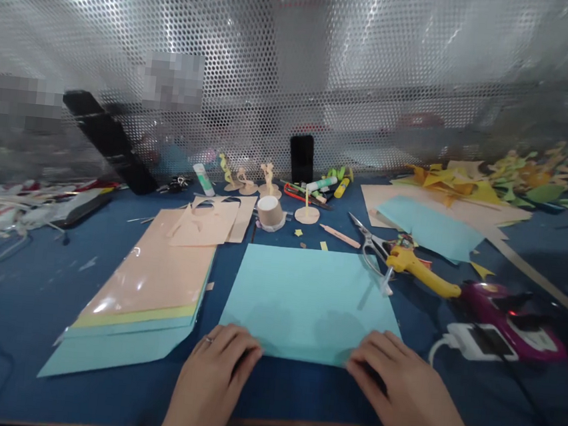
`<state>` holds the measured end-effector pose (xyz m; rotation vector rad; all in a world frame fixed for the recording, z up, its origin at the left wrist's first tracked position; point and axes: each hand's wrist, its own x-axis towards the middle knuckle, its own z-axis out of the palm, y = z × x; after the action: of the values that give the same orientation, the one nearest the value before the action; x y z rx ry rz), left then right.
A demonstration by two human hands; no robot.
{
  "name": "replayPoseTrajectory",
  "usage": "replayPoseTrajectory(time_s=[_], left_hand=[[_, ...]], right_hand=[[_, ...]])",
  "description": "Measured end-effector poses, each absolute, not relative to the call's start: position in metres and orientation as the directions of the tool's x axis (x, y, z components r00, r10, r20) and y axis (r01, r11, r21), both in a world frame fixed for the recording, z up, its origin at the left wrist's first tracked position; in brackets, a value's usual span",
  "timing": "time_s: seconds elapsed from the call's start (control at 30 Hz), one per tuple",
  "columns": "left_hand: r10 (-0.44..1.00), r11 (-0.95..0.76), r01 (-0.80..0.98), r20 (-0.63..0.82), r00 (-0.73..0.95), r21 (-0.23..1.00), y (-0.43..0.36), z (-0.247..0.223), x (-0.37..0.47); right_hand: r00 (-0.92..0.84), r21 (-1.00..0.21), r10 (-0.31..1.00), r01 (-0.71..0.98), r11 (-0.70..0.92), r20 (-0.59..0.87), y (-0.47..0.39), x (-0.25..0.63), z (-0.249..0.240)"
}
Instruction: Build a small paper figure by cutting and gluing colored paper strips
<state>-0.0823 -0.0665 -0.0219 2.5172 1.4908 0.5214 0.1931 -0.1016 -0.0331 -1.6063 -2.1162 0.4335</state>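
Because the turquoise sheet (306, 295) lies flat on the desk (291, 391) with its right side against the scissors (363, 230) and yellow glue gun (426, 275), a sideways pull could snag it or drag them along. Left hand (213, 373) and right hand (408, 386) have their fingers closed on its near edge; uneven tension there might crease it. Pushed forward, it could sweep the paper star (299, 232) away.
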Motion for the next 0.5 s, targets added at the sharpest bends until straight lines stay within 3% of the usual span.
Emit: replayPoseTrajectory(time_s=[0.23,0.33,0.43,0.5], left_hand=[[0.906,-0.414,0.873,0.204,0.37,0.257,-0.065,-0.02,-0.081],[0.833,-0.468,0.869,0.408,0.374,0.16,-0.075,-0.021,-0.069],[0.608,-0.634,0.768,0.669,0.426,0.087,-0.09,-0.024,-0.052],[0.499,-0.739,0.673,0.705,0.504,0.042,-0.097,-0.026,-0.043]], right_hand=[[-0.146,-0.479,0.983,0.859,0.18,0.108,-0.097,0.195,-0.027],[-0.144,-0.476,0.985,0.862,0.173,0.097,-0.096,0.195,-0.025],[-0.146,-0.468,0.985,0.866,0.175,0.098,-0.095,0.194,-0.023],[-0.154,-0.459,0.981,0.868,0.19,0.115,-0.095,0.194,-0.022]])
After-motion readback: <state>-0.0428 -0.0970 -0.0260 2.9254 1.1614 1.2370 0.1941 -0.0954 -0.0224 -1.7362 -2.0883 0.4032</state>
